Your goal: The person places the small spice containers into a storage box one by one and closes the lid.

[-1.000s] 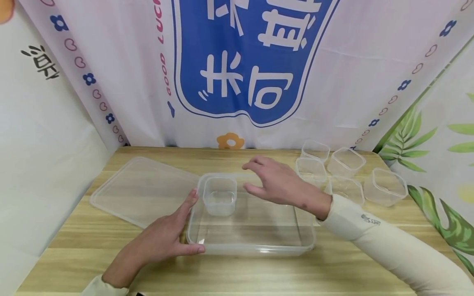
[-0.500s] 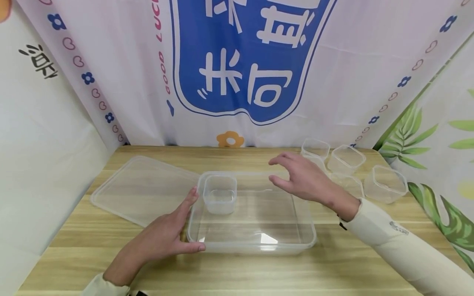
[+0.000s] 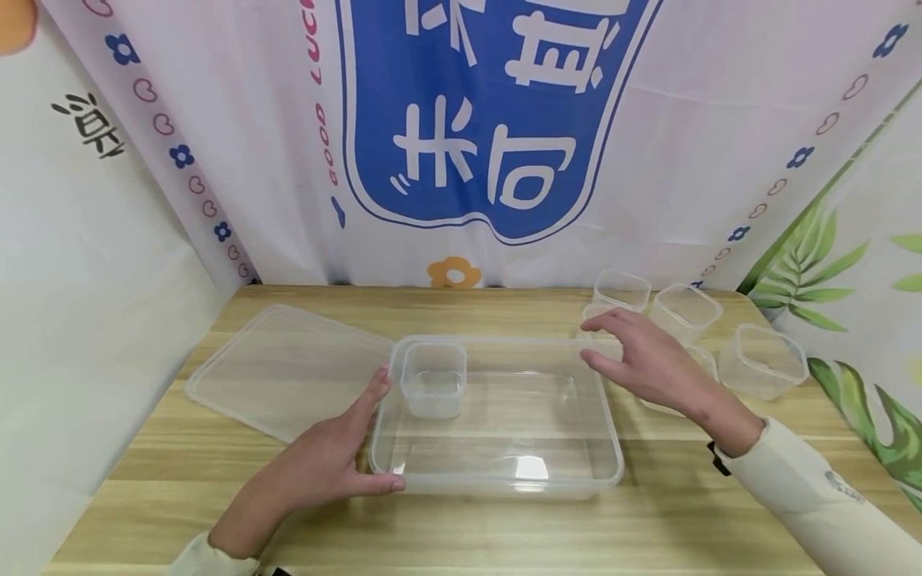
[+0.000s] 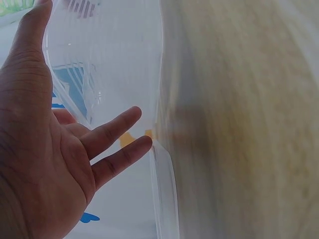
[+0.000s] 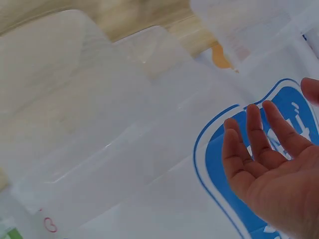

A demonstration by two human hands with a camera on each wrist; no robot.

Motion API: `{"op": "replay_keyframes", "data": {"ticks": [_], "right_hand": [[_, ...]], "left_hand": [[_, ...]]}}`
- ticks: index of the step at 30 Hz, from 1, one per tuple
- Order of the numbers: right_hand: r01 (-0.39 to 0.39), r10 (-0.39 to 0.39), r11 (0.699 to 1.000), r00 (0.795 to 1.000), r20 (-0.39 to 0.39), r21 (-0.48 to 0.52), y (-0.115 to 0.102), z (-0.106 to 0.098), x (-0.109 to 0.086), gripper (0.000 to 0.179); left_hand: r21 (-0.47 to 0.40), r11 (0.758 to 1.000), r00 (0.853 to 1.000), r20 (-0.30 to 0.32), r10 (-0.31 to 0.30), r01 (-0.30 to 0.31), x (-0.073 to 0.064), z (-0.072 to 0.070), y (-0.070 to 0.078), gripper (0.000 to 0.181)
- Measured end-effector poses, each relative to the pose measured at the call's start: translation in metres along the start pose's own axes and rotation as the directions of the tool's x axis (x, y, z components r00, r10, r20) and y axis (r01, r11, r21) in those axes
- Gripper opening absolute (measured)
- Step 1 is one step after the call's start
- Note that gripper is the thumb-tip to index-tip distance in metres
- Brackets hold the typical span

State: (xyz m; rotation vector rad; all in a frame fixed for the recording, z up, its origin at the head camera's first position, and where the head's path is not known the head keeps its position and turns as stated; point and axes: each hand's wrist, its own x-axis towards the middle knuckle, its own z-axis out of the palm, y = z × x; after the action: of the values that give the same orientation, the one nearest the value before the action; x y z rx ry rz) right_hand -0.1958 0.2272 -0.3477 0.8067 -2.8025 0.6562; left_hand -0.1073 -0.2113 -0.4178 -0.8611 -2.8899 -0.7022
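Observation:
A large clear rectangular plastic container (image 3: 497,485) stands uncovered on the table. One small clear square tub (image 3: 434,406) sits inside it, at the back left corner. My left hand (image 3: 324,464) rests against the container's left end, fingers spread and thumb near the front corner; its straight fingers also show in the left wrist view (image 4: 55,159). My right hand (image 3: 651,364) hovers past the container's back right corner, close to several more small tubs (image 3: 762,370), and holds nothing. It partly hides some of those tubs. In the right wrist view its fingers (image 5: 256,129) are loosely bent.
A flat translucent lid (image 3: 288,372) lies on the wooden table (image 3: 504,536) at the left, its right edge by the container. Behind the table hangs a printed cloth (image 3: 288,256). A leaf-patterned cloth (image 3: 814,272) stands along the right side.
My right hand has moved right, from above the container towards the small tubs. My left hand stays at the container's left end, and the tub inside keeps its place.

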Motion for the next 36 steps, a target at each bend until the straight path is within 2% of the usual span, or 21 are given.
{"op": "replay_keyframes", "data": {"ticks": [10, 15, 24, 29, 36], "right_hand": [[-0.047, 0.044, 0.998, 0.995, -0.094, -0.032, 0.026, -0.008, -0.026, 0.041], [-0.078, 0.074, 0.996, 0.993, -0.088, -0.046, 0.039, -0.012, -0.039, 0.053], [-0.204, 0.203, 0.977, 0.979, -0.027, -0.063, 0.056, -0.021, -0.061, 0.076], [-0.276, 0.278, 0.960, 0.960, 0.036, -0.042, 0.067, -0.024, -0.067, 0.087], [-0.317, 0.321, 0.947, 0.940, 0.116, -0.048, 0.076, -0.025, -0.072, 0.100]], "left_hand": [[0.001, 1.000, 1.000, 0.000, 0.004, -0.004, 0.000, -0.001, 0.001, 0.129], [0.011, 1.000, 1.000, -0.001, 0.008, -0.008, -0.001, 0.000, 0.001, 0.128], [0.015, 1.000, 1.000, 0.005, -0.004, 0.004, -0.002, -0.001, -0.001, 0.128], [0.010, 1.000, 1.000, 0.007, -0.009, 0.009, -0.002, -0.001, -0.002, 0.129], [0.009, 1.000, 1.000, 0.006, -0.014, 0.014, -0.003, -0.002, 0.000, 0.130]]}}
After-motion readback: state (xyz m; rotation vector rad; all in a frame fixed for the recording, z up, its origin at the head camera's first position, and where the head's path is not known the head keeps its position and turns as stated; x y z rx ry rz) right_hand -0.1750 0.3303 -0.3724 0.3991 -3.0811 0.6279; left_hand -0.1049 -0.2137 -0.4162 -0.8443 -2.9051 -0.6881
